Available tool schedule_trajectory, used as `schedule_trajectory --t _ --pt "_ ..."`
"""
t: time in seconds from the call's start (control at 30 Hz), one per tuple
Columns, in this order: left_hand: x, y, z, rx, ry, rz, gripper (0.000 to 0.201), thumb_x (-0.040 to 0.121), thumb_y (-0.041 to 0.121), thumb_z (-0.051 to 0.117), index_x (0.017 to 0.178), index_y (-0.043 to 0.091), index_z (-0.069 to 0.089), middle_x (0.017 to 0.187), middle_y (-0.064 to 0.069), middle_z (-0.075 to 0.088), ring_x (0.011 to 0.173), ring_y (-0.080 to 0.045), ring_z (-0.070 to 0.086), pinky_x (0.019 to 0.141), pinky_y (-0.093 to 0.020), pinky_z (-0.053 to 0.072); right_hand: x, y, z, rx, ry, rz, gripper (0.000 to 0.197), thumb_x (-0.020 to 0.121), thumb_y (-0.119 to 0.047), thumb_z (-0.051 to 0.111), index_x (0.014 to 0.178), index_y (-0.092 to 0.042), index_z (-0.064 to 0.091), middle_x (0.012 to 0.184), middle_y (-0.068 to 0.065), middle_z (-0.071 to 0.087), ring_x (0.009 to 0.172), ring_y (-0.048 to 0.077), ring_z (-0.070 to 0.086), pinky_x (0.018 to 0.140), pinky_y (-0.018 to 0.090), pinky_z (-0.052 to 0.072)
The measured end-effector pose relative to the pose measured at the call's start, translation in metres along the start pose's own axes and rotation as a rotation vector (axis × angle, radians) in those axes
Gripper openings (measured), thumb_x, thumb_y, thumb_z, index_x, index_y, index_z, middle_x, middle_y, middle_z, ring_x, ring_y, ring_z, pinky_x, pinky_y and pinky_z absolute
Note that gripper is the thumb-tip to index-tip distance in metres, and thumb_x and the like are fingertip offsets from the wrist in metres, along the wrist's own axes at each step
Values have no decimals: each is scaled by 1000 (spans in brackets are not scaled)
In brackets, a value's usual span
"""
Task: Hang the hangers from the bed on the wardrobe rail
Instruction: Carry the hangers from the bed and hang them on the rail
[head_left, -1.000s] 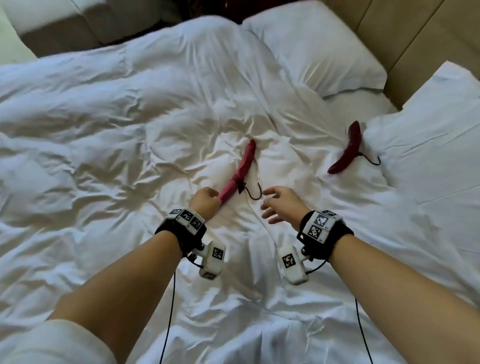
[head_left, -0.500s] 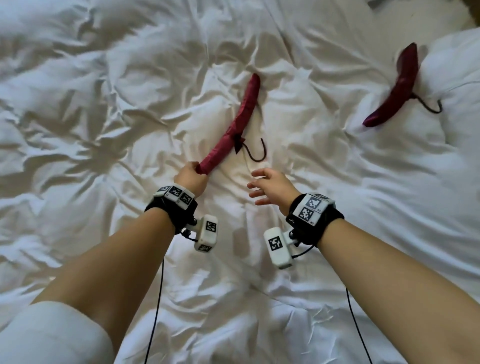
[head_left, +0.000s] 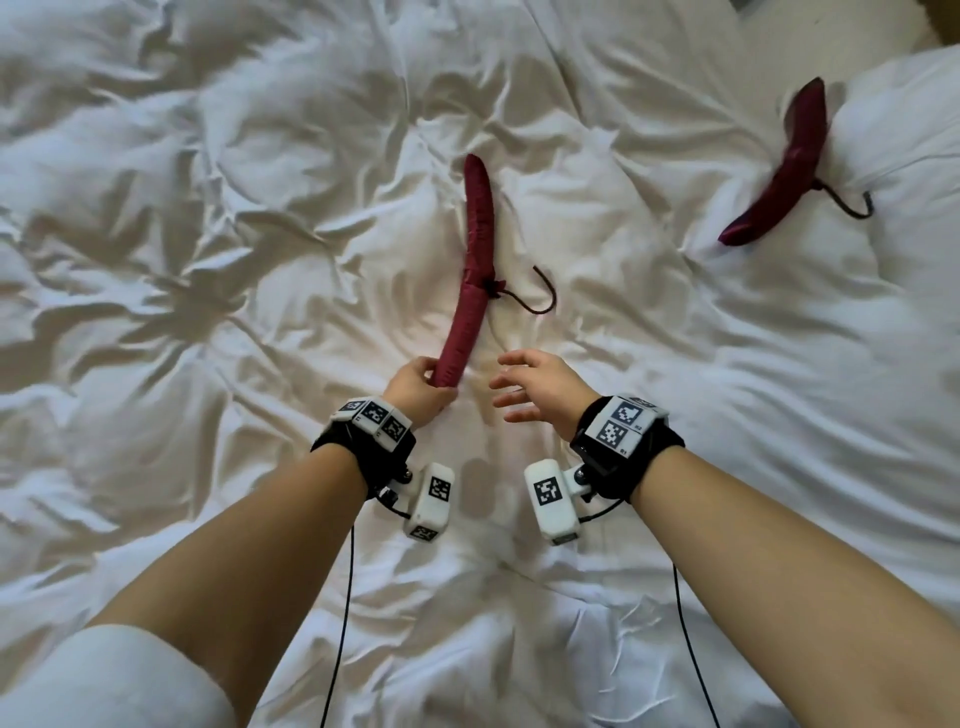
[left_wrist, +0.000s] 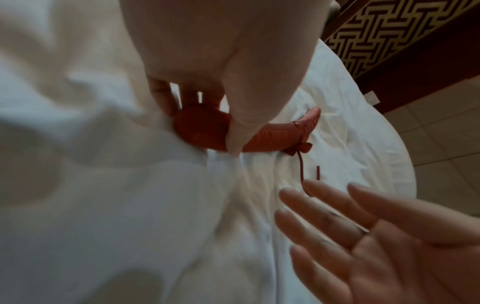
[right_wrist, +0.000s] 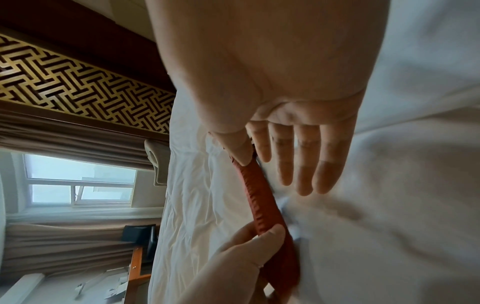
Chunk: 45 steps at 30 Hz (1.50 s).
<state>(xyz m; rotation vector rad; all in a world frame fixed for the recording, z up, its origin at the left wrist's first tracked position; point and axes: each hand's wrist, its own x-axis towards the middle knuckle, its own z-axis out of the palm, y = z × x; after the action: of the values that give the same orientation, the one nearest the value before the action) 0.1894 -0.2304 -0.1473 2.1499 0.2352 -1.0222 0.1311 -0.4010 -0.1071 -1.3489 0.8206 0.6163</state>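
A padded dark-red hanger (head_left: 474, 270) with a thin dark hook (head_left: 537, 299) lies on the white bed (head_left: 208, 260) in the head view. My left hand (head_left: 421, 382) grips its near end; the left wrist view shows thumb and fingers around the hanger's rounded tip (left_wrist: 200, 129). My right hand (head_left: 524, 384) hovers just right of it, fingers spread and empty, short of the hook; in the right wrist view the straight fingers (right_wrist: 303, 164) sit beside the hanger (right_wrist: 262, 205). A second red hanger (head_left: 779, 176) lies at the far right against a pillow.
A white pillow (head_left: 904, 135) sits at the right. The rumpled duvet covers everything around the hands. The right wrist view shows a window (right_wrist: 78, 185), curtains and a lattice wall panel (right_wrist: 78, 82) beyond the bed's edge. No wardrobe rail is in view.
The head view has tilted down and closer to the bed. My left hand keeps hold of the hanger's near end; the right hand has stayed open beside it.
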Motion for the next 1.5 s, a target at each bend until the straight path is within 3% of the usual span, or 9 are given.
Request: schedule_trajectory --t 0.1,0.23,0.37,0.5,0.6,0.73,0.9,1.23,1.5 --pt "-19 5 4 -109 -100 -14 39 87 4 69 123 5 55 82 -6 64 66 -17 60 58 -21 52 -8 2 1 58 -16 29 24 101 -22 54 123 -14 54 108 12 65 87 23 63 75 38 55" --pt "-39 8 17 -173 -163 -8 38 86 9 71 122 4 58 86 -8 67 73 -22 64 73 -35 55 -14 6 3 185 -70 80 14 101 -30 54 105 -18 62 100 6 66 92 22 61 80 37 48" --pt "-63 10 31 -208 -252 6 39 86 12 73 122 6 59 102 -17 69 88 -31 68 80 -41 56 -22 12 4 231 -91 155 25 98 -35 58 110 -13 61 104 10 68 92 25 65 91 41 50" --pt "-84 14 37 -223 -286 22 37 85 18 74 120 9 64 107 -14 72 99 -30 70 90 -43 54 -32 14 -3 249 -100 225 20 100 -29 54 107 -10 58 104 11 65 81 22 65 66 33 52" --pt "-104 19 34 -236 -289 -3 30 93 25 64 120 12 65 107 -9 72 92 -21 67 82 -34 48 -46 14 -10 271 -97 260 22 102 -27 51 109 -7 57 94 9 65 80 23 63 65 35 50" --pt "-134 30 21 -308 -212 -34 21 96 23 56 111 11 65 96 -4 69 80 -16 61 73 -30 44 -76 10 -22 323 -106 282 23 104 -21 45 116 -3 52 92 11 64 85 26 64 73 38 49" --pt "-163 45 2 -376 -121 -41 19 95 13 51 110 12 63 97 -7 68 78 -18 62 67 -27 44 -114 -6 -25 303 -127 262 15 104 -16 42 100 -5 50 83 11 58 73 24 60 70 39 49" --pt "-246 86 -55 -681 11 101 22 92 15 57 115 15 57 102 -6 65 90 -22 62 74 -34 48 -209 -64 4 25 -318 107 7 102 -13 43 98 -9 48 78 10 57 67 21 56 69 35 49" --pt "-320 61 -113 -716 52 195 18 95 20 56 110 12 62 103 -7 68 91 -22 67 80 -36 48 -277 -81 71 -140 -422 24 10 98 -18 44 96 -10 50 72 6 56 61 17 54 61 29 49"
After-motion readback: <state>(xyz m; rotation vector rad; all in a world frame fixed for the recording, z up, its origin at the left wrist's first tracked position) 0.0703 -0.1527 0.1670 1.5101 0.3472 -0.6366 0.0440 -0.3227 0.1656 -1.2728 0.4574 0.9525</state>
